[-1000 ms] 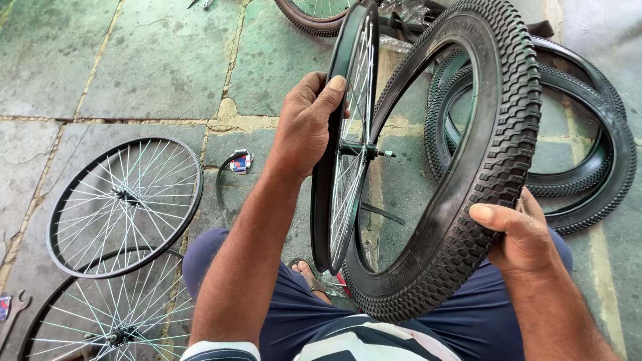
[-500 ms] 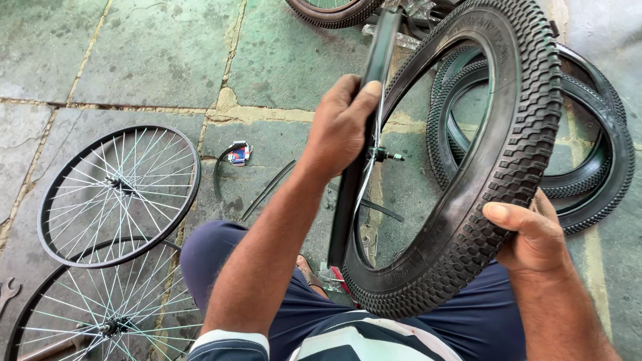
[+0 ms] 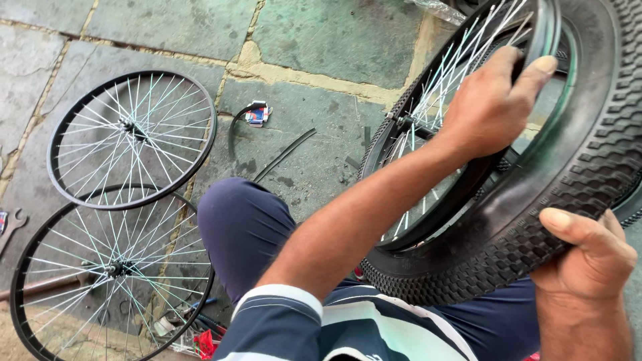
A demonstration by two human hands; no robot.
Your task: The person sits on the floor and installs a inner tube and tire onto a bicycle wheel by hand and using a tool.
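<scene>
Two bare black spoked bicycle rims lie on the green stone floor at left. At centre, the left hand closes its fingers around a black spoked wheel rim set inside a knobby black rubber tyre. The right hand grips the tyre's tread above the person's lap.

The left arm stretches forward and to the right across the body, bare from the striped sleeve down. The left hand is curled at the wrist, fingers hooked over and thumb raised, its grip closed. The right hand sits lower at the right edge, thumb laid flat on top, fingers wrapped underneath out of sight.
</scene>
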